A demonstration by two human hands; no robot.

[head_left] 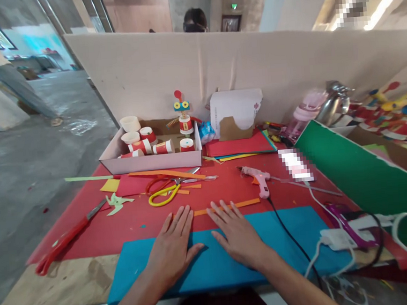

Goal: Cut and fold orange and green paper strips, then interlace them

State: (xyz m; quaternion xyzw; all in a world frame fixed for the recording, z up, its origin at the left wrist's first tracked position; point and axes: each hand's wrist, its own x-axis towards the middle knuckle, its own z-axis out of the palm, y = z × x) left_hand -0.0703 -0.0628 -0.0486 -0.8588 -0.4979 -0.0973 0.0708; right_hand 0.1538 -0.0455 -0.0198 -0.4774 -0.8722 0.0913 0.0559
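My left hand (172, 246) and my right hand (236, 234) both lie flat, fingers spread, on a blue paper sheet (284, 240) at the near edge of the red-covered table (138, 218). Neither hand holds anything. An orange paper strip (243, 204) lies just past my fingertips. Yellow-handled scissors (164, 195) and a red-handled pair lie beyond my left hand. A pink glue gun (260, 178) rests beyond my right hand, its black cord running toward me.
A white box (151, 162) holds red-and-white paper cups and a paper robot figure (184, 116). Large red scissors (67, 236) lie at left. A power strip with cables (340, 238) and a green sheet (364, 177) sit at right. A person's head shows behind the partition (252, 59).
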